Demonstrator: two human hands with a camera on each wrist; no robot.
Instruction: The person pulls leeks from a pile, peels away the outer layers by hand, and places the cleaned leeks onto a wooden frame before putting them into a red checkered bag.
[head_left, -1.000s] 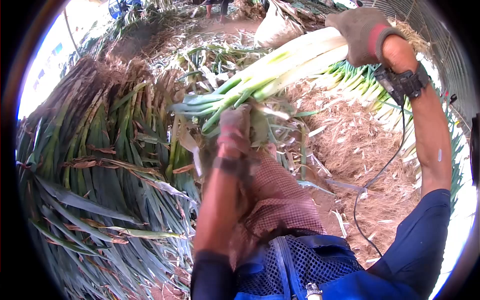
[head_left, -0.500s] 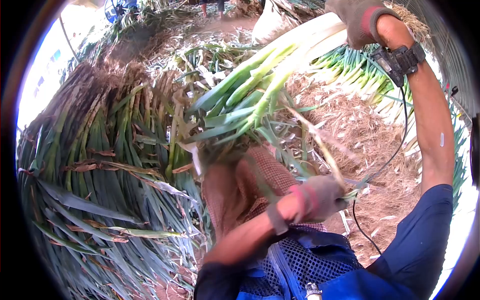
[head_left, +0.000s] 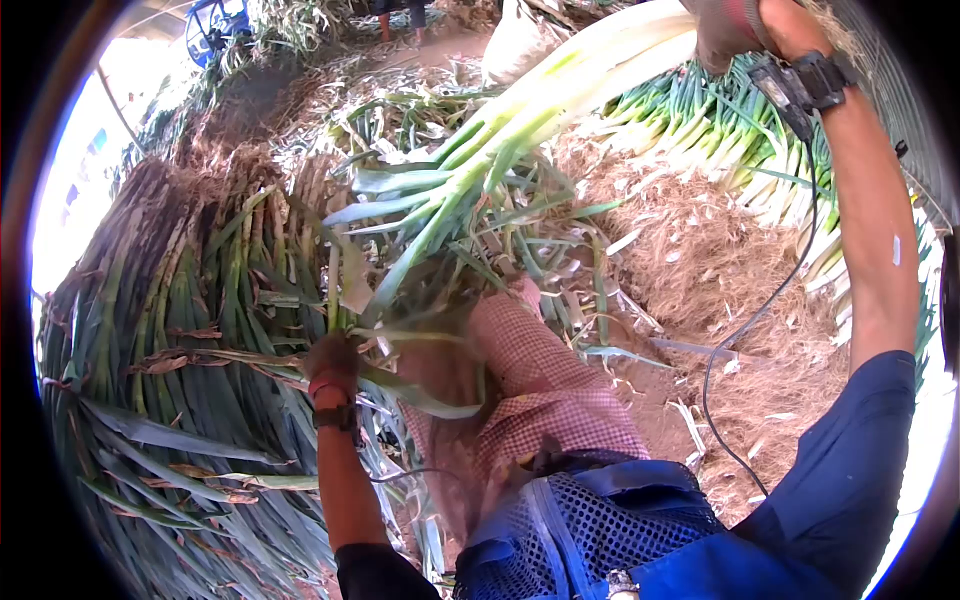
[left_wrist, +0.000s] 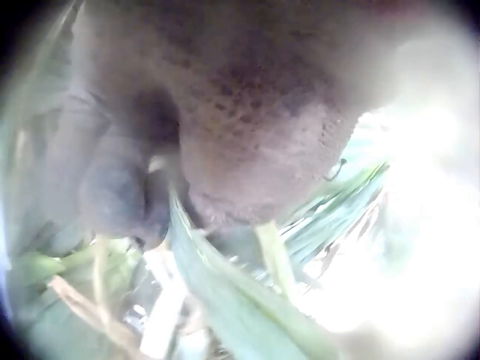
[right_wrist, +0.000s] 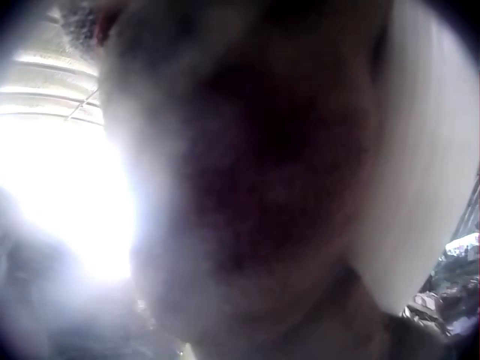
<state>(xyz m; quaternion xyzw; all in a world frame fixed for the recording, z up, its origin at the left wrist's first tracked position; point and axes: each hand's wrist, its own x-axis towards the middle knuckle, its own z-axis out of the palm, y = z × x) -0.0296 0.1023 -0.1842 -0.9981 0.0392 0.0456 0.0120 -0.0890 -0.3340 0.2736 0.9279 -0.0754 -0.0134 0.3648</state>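
In the head view my gloved right hand [head_left: 728,32] grips the white root end of a bunch of long green onions [head_left: 540,95], whose green leaves hang down to the left. My gloved left hand [head_left: 332,362] is low beside the left-hand pile, with loose green leaves [head_left: 425,392] trailing from it. The left wrist view shows the fingers of that hand [left_wrist: 217,127] curled, a green leaf [left_wrist: 232,300] pinched between thumb and fingers. A blurred glove [right_wrist: 255,172] fills the right wrist view, next to pale stalks [right_wrist: 420,150].
A large pile of untrimmed onions [head_left: 190,300] stands at the left. Cleaned onions [head_left: 690,130] lie in a row at the upper right, beside brown roots [head_left: 720,260]. A white sack [head_left: 520,45] is at the top, and a cable [head_left: 712,370] hangs from the right wrist.
My left hand went from the bunch's leaves to over my lap at the right, then across to the left pile. The right hand stays on the bunch, slightly higher in view.
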